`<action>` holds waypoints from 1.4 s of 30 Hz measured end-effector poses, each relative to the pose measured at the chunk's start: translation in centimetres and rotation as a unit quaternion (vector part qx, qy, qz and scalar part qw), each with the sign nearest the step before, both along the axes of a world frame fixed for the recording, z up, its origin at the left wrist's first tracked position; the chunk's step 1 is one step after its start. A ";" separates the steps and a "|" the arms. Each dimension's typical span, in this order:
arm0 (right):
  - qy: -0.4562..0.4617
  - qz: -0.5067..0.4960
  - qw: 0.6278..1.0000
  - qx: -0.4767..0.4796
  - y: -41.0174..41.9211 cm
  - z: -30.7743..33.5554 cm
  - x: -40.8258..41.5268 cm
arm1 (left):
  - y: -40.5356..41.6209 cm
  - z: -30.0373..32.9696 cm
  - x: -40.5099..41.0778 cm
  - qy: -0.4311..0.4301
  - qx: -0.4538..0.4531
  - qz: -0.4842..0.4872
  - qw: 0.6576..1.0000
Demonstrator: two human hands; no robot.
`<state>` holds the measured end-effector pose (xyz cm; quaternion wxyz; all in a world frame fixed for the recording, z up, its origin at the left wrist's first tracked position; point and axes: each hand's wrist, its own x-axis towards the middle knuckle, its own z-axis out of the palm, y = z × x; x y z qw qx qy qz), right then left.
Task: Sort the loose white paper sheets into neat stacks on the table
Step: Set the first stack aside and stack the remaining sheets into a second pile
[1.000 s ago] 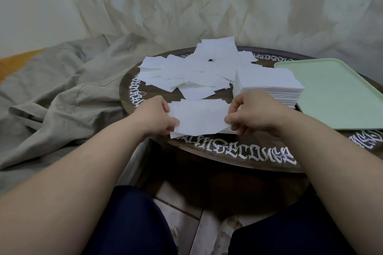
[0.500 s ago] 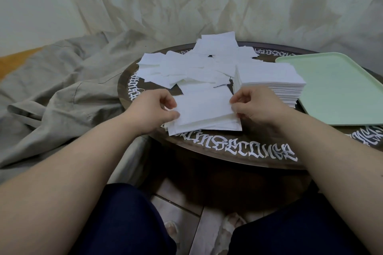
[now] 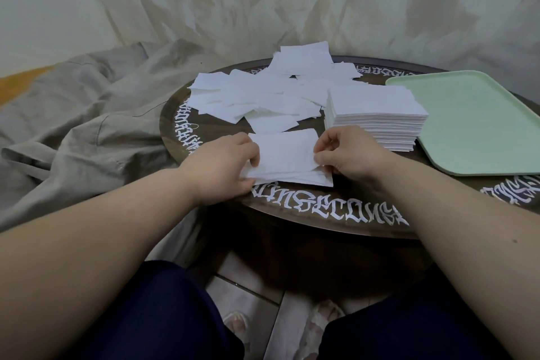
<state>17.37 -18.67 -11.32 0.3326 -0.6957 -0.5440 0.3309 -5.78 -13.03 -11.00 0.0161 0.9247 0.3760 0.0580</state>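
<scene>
left hand (image 3: 226,162) and right hand (image 3: 347,155) pinch small paper bundle (image 3: 285,159)

One second ago the small bundle of white sheets (image 3: 285,159) was held slightly raised and skewed between the hands, its near corner pointing toward 7 o'clock. Half a second ago it had come down flat on the counter (image 3: 336,215), with lower sheets fanning out toward 5 o'clock. Now the bundle is squarer. The left hand (image 3: 225,165) has closed in against its 9 o'clock edge, fingers over the top sheet, and the right hand (image 3: 347,155) pinches its 3 o'clock edge, though a few bottom sheets still jut out at 5 o'clock.
</scene>
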 end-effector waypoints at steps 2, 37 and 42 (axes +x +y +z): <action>-0.013 0.003 1.000 0.008 0.1 -0.1 -0.3 | 0.3 -0.1 -0.1 -0.008 0.006 0.018 1.000; -0.262 0.103 0.959 0.021 0.7 0.8 0.5 | 1.3 -0.2 -1.5 -0.103 -0.079 0.092 0.987; -0.309 0.101 0.945 0.039 0.8 0.6 0.0 | 1.2 -0.2 -1.4 -0.048 -0.046 0.061 0.996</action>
